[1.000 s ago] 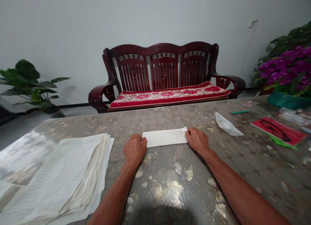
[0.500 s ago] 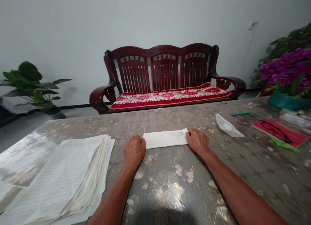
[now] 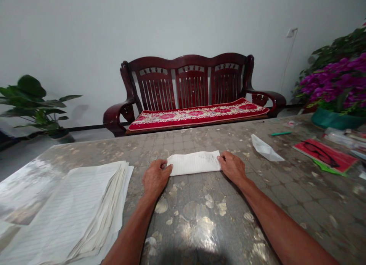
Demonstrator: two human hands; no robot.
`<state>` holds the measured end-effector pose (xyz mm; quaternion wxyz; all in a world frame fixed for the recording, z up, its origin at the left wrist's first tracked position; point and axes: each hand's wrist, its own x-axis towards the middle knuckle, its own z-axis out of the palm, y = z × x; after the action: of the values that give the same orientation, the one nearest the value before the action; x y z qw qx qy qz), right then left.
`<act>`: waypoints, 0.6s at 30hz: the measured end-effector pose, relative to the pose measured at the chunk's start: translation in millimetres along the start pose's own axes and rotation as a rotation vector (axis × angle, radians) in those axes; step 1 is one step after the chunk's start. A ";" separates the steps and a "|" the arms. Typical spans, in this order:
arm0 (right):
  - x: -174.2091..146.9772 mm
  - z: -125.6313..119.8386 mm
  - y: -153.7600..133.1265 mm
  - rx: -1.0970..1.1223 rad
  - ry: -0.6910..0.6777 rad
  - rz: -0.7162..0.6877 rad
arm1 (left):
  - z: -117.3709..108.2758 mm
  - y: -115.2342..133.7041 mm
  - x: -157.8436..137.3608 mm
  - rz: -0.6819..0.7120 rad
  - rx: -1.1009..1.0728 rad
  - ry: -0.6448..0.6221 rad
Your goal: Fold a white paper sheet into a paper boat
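A folded strip of lined paper [image 3: 195, 163] lies lengthwise across the table before me, with faint writing near its right end. At its left end is my left hand [image 3: 156, 176], the thumb on top of the paper and the fingers curled at the edge. My right hand [image 3: 233, 167] grips the opposite end, its fingers bent and the thumb on the paper. Beyond the right hand sits a folded white paper boat [image 3: 265, 148]. Left of my left forearm lies a stack of loose lined sheets [image 3: 82, 204].
The patterned table [image 3: 197, 211] reaches toward a dark red wooden bench [image 3: 191, 89]. To the right are a green pen [image 3: 281, 134], eyeglasses [image 3: 321, 152] on a red booklet [image 3: 343, 156], and purple flowers in a teal pot [image 3: 337, 119]. A potted plant [image 3: 40, 105] stands at left.
My left thumb has lifted apart from the curled fingers and lies over the strip's left end. The right hand keeps its hold. The view has shifted slightly.
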<state>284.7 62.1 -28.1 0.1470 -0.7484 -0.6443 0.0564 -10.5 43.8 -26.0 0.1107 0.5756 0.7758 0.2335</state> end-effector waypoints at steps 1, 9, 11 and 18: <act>0.0 0.9 1.7 0.025 0.015 -0.011 | 0.3 -1.0 0.6 0.009 -0.035 0.005; -2.8 10.7 12.7 0.333 0.186 -0.190 | 6.0 -10.5 7.4 0.121 -0.423 0.085; -3.1 10.3 13.9 0.398 0.197 -0.212 | 6.7 -11.1 9.5 0.108 -0.489 0.088; -2.9 5.2 13.8 0.539 0.191 -0.248 | 8.9 -11.6 11.5 -0.008 -0.865 0.030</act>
<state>295.8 58.3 -37.3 0.4060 -0.6001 -0.6756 0.1364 -19.9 54.1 -38.3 0.3312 0.4697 0.6104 0.5450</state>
